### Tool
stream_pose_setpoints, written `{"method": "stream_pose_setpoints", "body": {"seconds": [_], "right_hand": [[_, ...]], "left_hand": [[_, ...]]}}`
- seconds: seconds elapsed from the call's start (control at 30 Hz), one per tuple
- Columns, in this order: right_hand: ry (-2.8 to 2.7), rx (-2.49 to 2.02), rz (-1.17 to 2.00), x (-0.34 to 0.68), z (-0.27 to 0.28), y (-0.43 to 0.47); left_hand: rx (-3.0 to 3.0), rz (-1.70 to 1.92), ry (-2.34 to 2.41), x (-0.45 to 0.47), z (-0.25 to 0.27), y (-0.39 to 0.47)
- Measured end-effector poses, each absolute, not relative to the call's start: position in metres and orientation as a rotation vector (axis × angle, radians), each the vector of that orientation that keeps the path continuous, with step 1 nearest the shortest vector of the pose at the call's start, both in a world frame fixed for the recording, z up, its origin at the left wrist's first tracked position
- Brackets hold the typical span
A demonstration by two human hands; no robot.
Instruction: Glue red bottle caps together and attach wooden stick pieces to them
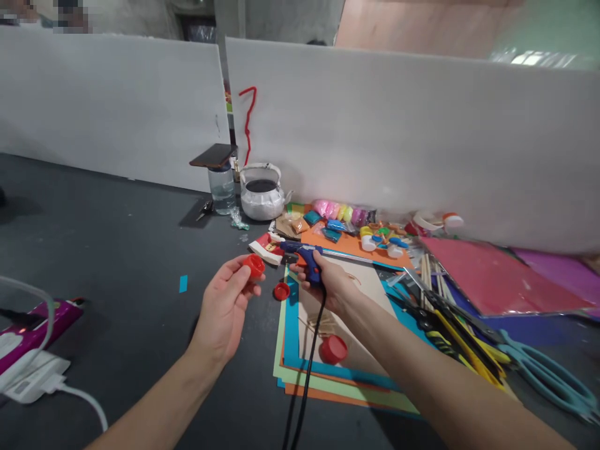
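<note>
A small red cap [255,265] is pinched between the thumb and fingers of the left hand [227,300], raised above the tabletop [154,350], while the grip of a blue glue gun [309,262] is wrapped by the right hand [330,281], with the fingers curled near its orange trigger. The gun is pointed leftward, and its tip and the cap are held near each other but apart; whether any glue has been laid cannot be told. For clean work, the cap would best be steadied low on its side, with fingertips kept off the rim, and the trigger squeezed gently so that only a thin bead is let out. A hot tip is to be presumed, so the red-and-white packet [267,247] just beyond it should not be brushed. A second red cap [281,291] is set by the left edge of the paper stack [347,379], and a red cup [334,349] is rested on the top sheet. Freer room is offered on the left, where only a blue paper scrap [183,284] is found nearby; the right is crowded by scissors [529,356], and slack should be left in the black cord [308,375], hung across the stack.
</note>
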State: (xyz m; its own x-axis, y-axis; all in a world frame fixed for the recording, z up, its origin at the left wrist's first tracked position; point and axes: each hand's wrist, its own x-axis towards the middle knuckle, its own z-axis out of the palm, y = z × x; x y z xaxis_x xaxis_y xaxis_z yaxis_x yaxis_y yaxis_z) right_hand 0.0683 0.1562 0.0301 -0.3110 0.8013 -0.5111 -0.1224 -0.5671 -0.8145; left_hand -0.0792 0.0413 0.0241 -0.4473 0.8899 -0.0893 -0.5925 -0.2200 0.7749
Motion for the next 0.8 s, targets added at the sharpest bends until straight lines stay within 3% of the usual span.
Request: {"method": "stream_pose_setpoints", "body": {"seconds": [0.33, 0.57, 0.73, 0.8], "right_hand": [[-1.411, -1.504, 1.792, 0.064, 0.022, 0.188], [-1.896, -1.458, 1.283, 0.119, 0.044, 0.16], [-2.56, -1.233, 0.609, 0.163, 0.041, 0.1], [-2.716, -1.148, 0.511, 0.172, 0.036, 0.081]], "left_hand": [[0.481, 1.786, 0.944, -0.076, 0.023, 0.039], [0.505, 1.747, 0.945, -0.072, 0.025, 0.036], [0.551, 1.642, 0.951, -0.063, 0.026, 0.031], [0.579, 1.57, 0.957, -0.057, 0.024, 0.026]]}}
